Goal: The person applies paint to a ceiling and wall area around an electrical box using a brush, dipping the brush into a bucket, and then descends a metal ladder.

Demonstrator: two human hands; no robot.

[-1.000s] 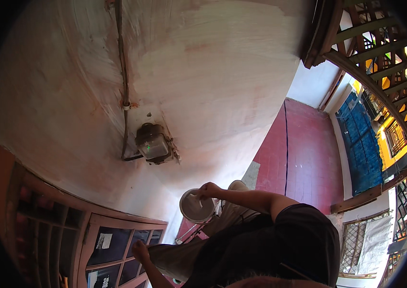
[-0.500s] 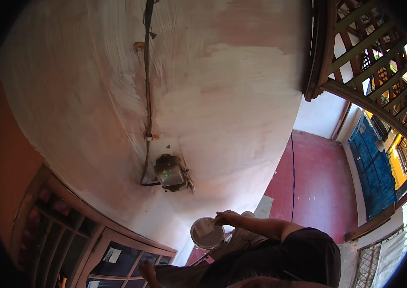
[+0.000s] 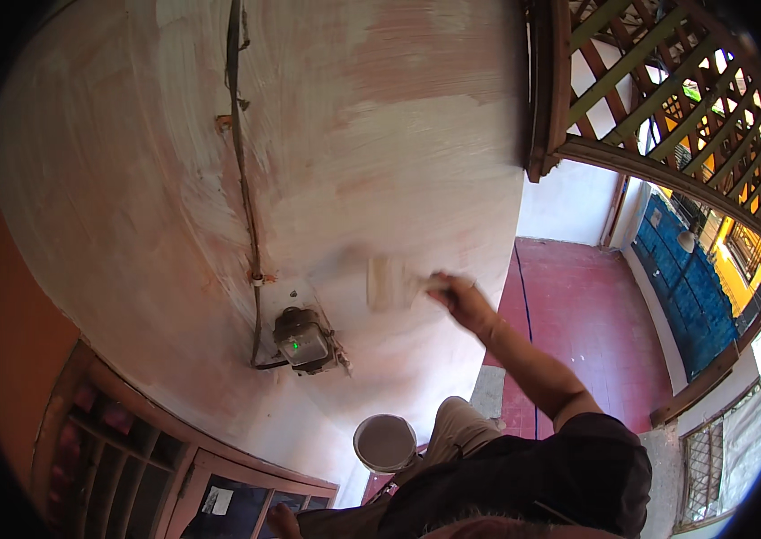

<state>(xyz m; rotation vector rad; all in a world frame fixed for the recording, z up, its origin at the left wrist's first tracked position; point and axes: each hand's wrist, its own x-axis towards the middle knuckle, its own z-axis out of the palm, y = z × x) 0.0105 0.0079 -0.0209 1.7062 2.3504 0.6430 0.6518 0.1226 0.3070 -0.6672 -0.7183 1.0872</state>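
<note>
My right hand (image 3: 452,292) grips a wide brush (image 3: 389,283) by its handle, its pale head blurred against the white-streaked pinkish wall (image 3: 398,144). Below and to the left of the brush, a meter box (image 3: 304,346) with a small green light is fixed to the wall, fed by a dark cable (image 3: 241,162). A bucket (image 3: 385,465) is down by my legs, beside my khaki trouser leg (image 3: 452,427). My left hand (image 3: 282,521) shows small at the bottom edge, near the glazed door; its fingers are too dark and small to make out.
Wooden lattice (image 3: 650,108) fills the upper right. Beyond the wall lie a red floor (image 3: 578,323) with a dark line along it, a blue panel (image 3: 672,274) and a grilled window (image 3: 713,454). A pink-framed glazed door (image 3: 210,494) and louvred opening (image 3: 115,449) are at the lower left.
My right hand has lifted the brush out of the bucket and up to the wall. My left hand appears lower in view, and the view has shifted.
</note>
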